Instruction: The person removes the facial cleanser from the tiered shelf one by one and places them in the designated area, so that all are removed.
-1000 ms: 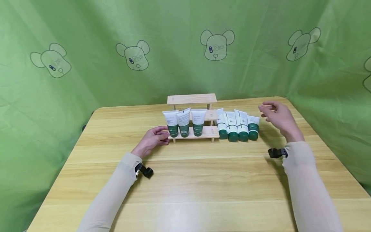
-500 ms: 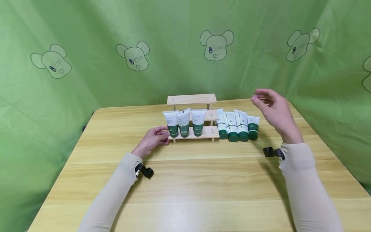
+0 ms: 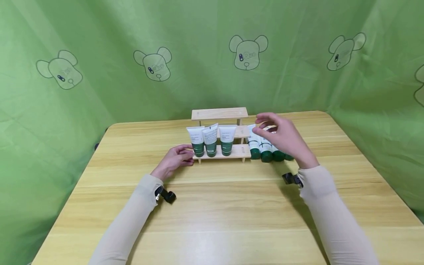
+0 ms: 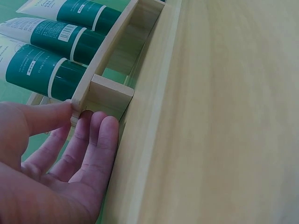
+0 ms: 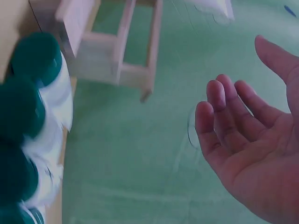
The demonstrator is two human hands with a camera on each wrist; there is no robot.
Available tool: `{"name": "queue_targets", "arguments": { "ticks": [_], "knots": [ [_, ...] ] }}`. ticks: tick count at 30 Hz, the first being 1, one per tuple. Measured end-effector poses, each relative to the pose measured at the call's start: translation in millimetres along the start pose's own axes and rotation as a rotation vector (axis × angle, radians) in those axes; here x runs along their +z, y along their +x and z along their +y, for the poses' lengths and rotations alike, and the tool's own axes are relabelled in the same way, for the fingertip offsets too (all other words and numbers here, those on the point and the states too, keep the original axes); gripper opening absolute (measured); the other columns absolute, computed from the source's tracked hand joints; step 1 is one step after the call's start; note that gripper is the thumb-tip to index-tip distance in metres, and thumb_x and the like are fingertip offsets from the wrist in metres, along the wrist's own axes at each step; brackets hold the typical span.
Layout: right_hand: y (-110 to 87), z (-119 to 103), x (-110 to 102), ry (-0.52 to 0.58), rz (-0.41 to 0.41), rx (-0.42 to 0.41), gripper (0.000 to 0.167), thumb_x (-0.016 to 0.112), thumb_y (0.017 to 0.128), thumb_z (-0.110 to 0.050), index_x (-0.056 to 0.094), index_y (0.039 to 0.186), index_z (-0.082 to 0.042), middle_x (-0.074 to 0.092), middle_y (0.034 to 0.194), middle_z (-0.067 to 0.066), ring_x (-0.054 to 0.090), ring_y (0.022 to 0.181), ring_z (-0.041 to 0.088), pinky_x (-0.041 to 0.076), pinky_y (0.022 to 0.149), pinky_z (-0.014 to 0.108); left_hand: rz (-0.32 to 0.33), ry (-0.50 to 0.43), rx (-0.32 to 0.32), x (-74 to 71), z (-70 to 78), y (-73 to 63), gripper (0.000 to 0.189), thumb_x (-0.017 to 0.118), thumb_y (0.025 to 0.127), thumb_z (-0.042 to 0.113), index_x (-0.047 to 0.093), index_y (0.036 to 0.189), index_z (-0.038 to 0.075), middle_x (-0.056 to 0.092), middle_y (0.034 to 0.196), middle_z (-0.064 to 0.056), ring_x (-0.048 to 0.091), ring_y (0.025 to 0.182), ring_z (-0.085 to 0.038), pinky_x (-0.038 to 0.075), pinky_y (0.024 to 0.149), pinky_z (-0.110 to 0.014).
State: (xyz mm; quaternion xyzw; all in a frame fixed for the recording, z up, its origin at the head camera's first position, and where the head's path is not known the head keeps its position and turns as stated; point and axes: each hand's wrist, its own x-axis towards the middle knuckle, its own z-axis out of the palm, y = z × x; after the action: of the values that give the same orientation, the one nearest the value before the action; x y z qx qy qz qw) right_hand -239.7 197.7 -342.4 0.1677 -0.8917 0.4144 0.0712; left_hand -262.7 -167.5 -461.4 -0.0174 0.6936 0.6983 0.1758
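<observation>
A three-tier wooden display stand (image 3: 219, 113) stands near the back of the table. On its lowest step stand three white-and-green squeeze tubes (image 3: 226, 141), caps down; the middle one leans. My left hand (image 3: 173, 160) pinches the left end of that step, thumb at the board's edge (image 4: 80, 95) and fingers below. Several more tubes (image 3: 254, 145) stand to the right of the stand, partly hidden by my right hand (image 3: 281, 134). That hand hovers over them with loosely bent fingers and an empty palm, as the right wrist view shows.
The wooden table (image 3: 212, 209) reaches toward me in front of the stand. A green curtain (image 3: 198, 73) with bear-head outlines hangs right behind the table's back edge. Each wrist wears a small black camera (image 3: 169, 197).
My right hand rose from the right of the tubes, then swung left and down over them toward the stand. The left hand, the stand and the tubes have stayed in place.
</observation>
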Motion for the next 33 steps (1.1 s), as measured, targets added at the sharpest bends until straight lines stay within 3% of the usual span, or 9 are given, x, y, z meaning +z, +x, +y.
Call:
{"name": "queue_targets", "arguments": {
  "ticks": [6, 13, 20, 33],
  "knots": [
    [4.7, -0.5, 24.0, 0.064, -0.029, -0.014, 0.052, 0.071, 0.098, -0.033, 0.055, 0.141, -0.01, 0.066, 0.129, 0.012, 0.065, 0.112, 0.022, 0.056, 0.096, 0.042, -0.002, -0.003, -0.001, 0.6, 0.8, 0.6, 0.042, 0.063, 0.099, 0.001, 0.054, 0.14, 0.001, 0.069, 0.106, -0.008, 0.069, 0.084, -0.021, 0.064, 0.083, -0.031],
    [9.1, 5.3, 48.5, 0.105, -0.035, -0.032, 0.046, 0.074, 0.096, -0.026, 0.059, 0.136, -0.008, 0.067, 0.126, 0.011, 0.067, 0.11, 0.024, 0.058, 0.095, 0.042, 0.0, -0.012, -0.007, 0.3, 1.0, 0.4, 0.041, 0.063, 0.099, 0.001, 0.055, 0.139, 0.002, 0.069, 0.105, -0.007, 0.069, 0.083, -0.02, 0.064, 0.082, -0.031],
    [7.8, 3.3, 70.9, 0.092, -0.082, 0.008, 0.04, 0.072, 0.097, -0.035, 0.061, 0.127, -0.011, 0.071, 0.114, 0.008, 0.068, 0.102, 0.025, 0.059, 0.086, 0.04, -0.001, -0.017, -0.002, 0.1, 0.1, 0.6, 0.041, 0.063, 0.099, 0.001, 0.055, 0.139, 0.001, 0.07, 0.104, -0.007, 0.069, 0.082, -0.019, 0.064, 0.08, -0.03],
    [5.6, 1.8, 81.7, 0.036, -0.037, 0.005, 0.022, 0.068, 0.1, -0.027, 0.062, 0.113, -0.011, 0.071, 0.111, 0.01, 0.069, 0.098, 0.026, 0.06, 0.087, 0.043, 0.006, -0.026, 0.01, 0.6, -0.1, 0.1, 0.042, 0.063, 0.098, -0.001, 0.055, 0.14, 0.0, 0.07, 0.104, -0.008, 0.068, 0.079, -0.018, 0.064, 0.078, -0.029]
  ]
}}
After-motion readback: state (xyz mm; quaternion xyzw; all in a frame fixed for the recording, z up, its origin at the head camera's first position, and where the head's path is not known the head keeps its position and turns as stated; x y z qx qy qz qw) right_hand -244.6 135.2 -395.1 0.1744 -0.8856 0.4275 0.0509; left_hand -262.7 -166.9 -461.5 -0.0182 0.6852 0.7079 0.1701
